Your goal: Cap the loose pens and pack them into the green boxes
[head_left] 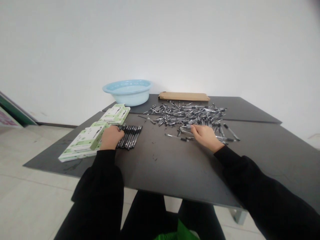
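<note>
My left hand (111, 137) is closed at the left end of a neat row of black-capped clear pens (129, 136) lying side by side on the dark table. Whatever its curled fingers grip is hidden from me. Just beyond and left of that hand are stacked white-and-green pen boxes (86, 139). At the near edge of a loose heap of pens (195, 115), my right hand (205, 135) has its fingers closed on pens (185, 127) whose ends stick out to the left. A single pen (175, 137) lies close by, left of the right hand.
A light blue plastic basin (131, 96) stands at the back left, behind the boxes. Against the wall rests a long brown cardboard piece (184, 96). The grey-black table (160, 170) ends just before my knees, and a seam crosses it toward the back.
</note>
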The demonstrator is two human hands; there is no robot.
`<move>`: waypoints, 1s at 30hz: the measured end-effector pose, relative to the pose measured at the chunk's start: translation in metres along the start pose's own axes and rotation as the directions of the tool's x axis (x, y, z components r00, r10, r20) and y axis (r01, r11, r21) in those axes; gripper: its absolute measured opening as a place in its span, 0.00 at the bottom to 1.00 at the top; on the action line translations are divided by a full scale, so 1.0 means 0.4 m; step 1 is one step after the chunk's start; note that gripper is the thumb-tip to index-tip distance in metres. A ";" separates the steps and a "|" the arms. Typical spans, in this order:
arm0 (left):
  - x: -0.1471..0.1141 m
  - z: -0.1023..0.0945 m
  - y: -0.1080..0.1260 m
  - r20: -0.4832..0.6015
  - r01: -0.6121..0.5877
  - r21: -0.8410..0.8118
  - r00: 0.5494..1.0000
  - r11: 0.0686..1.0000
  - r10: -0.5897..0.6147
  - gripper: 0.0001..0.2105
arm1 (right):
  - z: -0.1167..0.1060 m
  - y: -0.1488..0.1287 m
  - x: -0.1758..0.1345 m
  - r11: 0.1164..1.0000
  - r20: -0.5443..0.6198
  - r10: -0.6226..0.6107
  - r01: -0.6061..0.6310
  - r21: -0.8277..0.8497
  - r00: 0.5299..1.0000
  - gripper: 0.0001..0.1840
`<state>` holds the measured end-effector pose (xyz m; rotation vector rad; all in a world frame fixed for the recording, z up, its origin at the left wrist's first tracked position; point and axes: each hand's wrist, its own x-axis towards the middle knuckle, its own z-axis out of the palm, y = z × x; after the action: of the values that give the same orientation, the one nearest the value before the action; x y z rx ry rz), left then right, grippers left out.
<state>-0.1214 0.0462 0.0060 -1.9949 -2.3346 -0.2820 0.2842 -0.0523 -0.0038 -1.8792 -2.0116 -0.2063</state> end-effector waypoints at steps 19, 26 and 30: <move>0.009 0.073 0.038 -0.215 -0.201 -0.011 0.957 0.979 0.194 0.28 | 0.003 -0.002 0.000 0.999 0.026 -0.005 0.006 -0.037 1.000 0.25; 0.021 0.107 0.025 -0.058 -0.229 0.074 0.971 0.971 0.233 0.33 | 0.008 0.000 0.000 0.998 0.063 -0.018 0.022 -0.063 0.998 0.26; 0.023 0.112 0.030 0.017 -0.215 0.102 0.977 0.971 0.215 0.35 | 0.005 -0.003 0.000 0.997 0.081 -0.033 0.038 -0.066 0.996 0.25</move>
<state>-0.1077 0.0649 -0.0351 -2.1747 -2.0647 -0.1394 0.2826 -0.0517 -0.0057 -1.9223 -2.1169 -0.2142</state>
